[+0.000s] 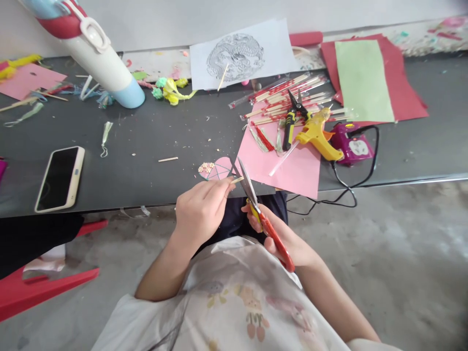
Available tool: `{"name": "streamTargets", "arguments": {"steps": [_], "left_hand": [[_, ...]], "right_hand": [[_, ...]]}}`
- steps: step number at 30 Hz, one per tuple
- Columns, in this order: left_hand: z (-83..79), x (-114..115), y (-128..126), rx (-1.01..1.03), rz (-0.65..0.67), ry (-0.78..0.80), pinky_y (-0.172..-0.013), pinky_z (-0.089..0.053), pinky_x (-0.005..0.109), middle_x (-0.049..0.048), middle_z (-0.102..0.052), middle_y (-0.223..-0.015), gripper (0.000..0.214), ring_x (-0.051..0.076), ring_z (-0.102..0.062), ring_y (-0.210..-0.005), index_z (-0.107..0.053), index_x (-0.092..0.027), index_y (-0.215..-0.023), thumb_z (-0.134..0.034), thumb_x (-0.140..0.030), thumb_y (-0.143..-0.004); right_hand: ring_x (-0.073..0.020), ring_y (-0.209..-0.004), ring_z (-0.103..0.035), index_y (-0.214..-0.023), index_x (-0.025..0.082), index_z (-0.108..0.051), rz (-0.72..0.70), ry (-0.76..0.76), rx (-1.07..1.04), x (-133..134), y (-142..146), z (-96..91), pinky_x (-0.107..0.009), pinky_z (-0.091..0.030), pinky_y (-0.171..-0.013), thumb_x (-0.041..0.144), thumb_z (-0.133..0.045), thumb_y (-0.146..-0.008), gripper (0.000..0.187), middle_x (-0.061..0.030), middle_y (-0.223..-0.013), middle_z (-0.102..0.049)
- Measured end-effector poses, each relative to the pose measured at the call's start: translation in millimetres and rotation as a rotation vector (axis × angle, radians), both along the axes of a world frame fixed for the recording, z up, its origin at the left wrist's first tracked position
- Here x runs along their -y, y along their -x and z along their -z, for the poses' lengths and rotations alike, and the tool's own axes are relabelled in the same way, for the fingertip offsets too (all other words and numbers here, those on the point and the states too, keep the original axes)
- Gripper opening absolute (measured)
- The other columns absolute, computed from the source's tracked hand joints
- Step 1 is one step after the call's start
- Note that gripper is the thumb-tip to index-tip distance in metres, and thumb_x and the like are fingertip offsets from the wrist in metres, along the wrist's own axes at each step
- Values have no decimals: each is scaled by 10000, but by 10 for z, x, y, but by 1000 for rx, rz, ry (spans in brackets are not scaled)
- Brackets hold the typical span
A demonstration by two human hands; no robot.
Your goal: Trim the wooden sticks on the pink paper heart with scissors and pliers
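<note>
My left hand (203, 207) pinches a short wooden stick (237, 180) at the table's front edge, its end poking out past the fingertips. My right hand (272, 226) is wrapped round the handles of a pair of scissors (276, 241) with red and yellow grips. The scissor blades are parted and point away from me, with the stick's end at them. Just beyond my left hand lies a pink heart-shaped piece (221, 168) with dark crossing lines and a cluster of small pale beads. A loose bit of stick (168, 159) rests to its left.
Right of the scissors, pink paper (296, 170) holds a yellow glue gun (318, 134), pliers (289, 129) and wrapped sticks (288, 100). A black cable (345, 187) loops over the table edge. On the left are a phone (58, 178) and a bottle (106, 63). A dragon print (237, 56) lies behind.
</note>
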State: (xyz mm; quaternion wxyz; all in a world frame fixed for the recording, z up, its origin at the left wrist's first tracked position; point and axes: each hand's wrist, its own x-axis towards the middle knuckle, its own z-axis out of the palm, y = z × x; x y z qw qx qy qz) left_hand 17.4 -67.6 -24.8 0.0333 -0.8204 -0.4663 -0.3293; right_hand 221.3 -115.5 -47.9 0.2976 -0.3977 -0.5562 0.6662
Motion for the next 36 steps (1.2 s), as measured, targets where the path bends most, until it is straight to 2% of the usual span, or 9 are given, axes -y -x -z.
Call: {"name": "streamTargets", "arguments": {"steps": [3, 9, 18, 26, 36], "left_hand": [[-51, 21, -6, -60, -35, -1, -718, -472, 213, 11, -734, -846, 149, 128, -677, -757, -644, -170, -1018, -548, -167, -904], [-104, 41, -30, -152, -79, -24, -642, -450, 222, 7, -731, -802, 112, 125, -674, -700, -652, -170, -965, -564, -195, -902], [-116, 57, -49, -198, -104, -47, -570, -413, 249, -4, -729, -777, 136, 118, -660, -657, -656, -169, -1001, -604, -211, -883], [-121, 63, -61, -203, -117, -69, -536, -387, 269, -14, -725, -757, 115, 118, -650, -633, -661, -170, -967, -631, -208, -863], [-115, 52, -75, -230, -125, -55, -534, -383, 278, -19, -724, -759, 104, 123, -651, -641, -663, -178, -960, -624, -208, -869]], "right_hand": [[-179, -751, -437, -1255, 268, -489, 17, 10, -40, 14, 10, -4, -309, -467, -724, 746, -481, -786, 670, -25, -868, -436], [-194, -849, -434, -1284, 261, -461, 38, 84, -108, 38, 28, 29, -317, -444, -768, 737, -483, -798, 681, -56, -960, -442], [-176, -840, -369, -1270, 285, -430, -28, 55, -142, 18, 11, 62, -276, -384, -652, 654, -490, -858, 555, -34, -941, -371], [-152, -771, -339, -1255, 286, -411, -32, 83, -159, 10, 25, 57, -261, -307, -562, 643, -488, -869, 531, -28, -940, -351], [-143, -742, -330, -1253, 258, -388, -33, 92, -125, -9, 20, 91, -272, -320, -596, 667, -486, -855, 579, -17, -917, -354]]}}
